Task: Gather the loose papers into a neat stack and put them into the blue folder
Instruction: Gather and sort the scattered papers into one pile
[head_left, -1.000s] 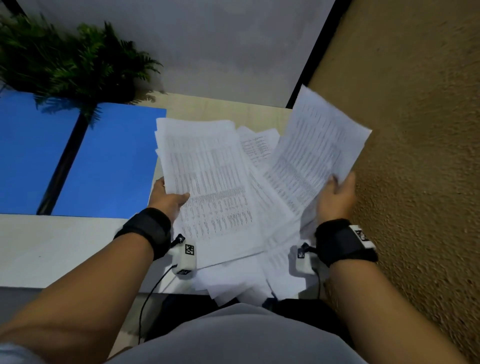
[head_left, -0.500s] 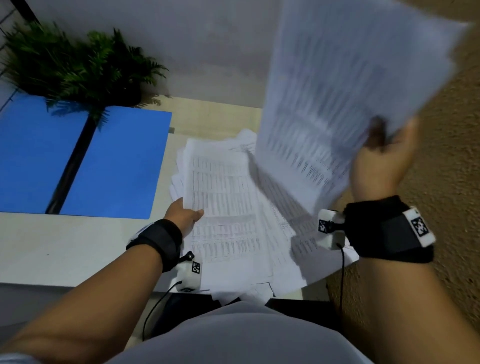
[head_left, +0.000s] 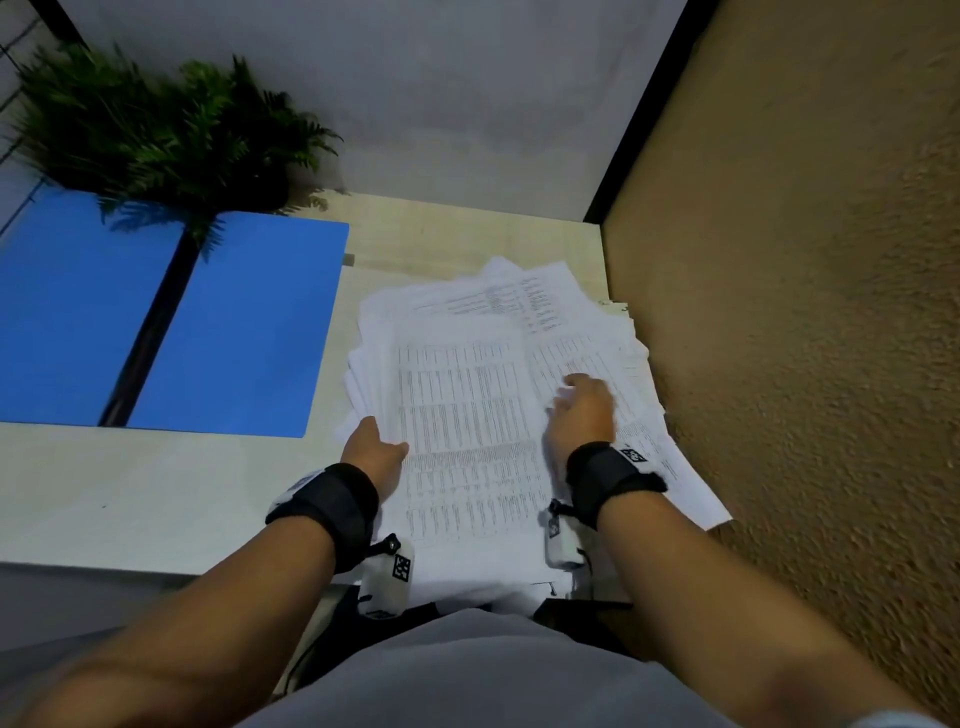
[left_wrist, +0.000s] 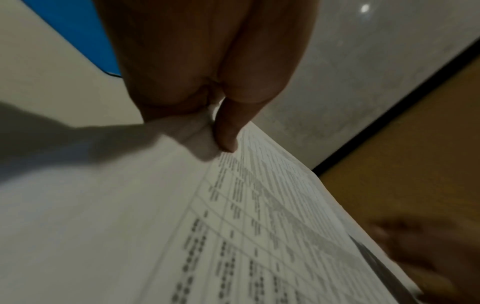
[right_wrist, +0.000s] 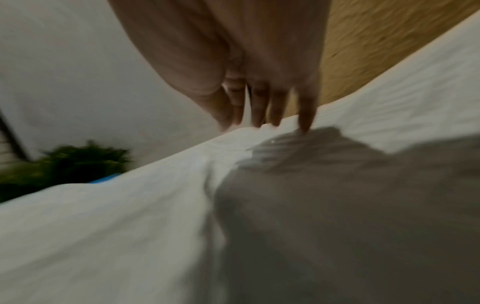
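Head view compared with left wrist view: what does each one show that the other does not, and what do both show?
Only the head view shows the green fern plant, the whole open blue plastic folder lying left of the pile, and both wristbands.

Only the left wrist view shows the left hand close up: its thumb presses on top of the sheets' edge, pinching them.

Both show the loose white printed papers, unevenly piled, the pale desk, the right hand on the papers, and the brown wall.

Bare desk (head_left: 130, 493) lies open leftward; brown wall (head_left: 779, 312) hems papers (head_left: 467, 415).
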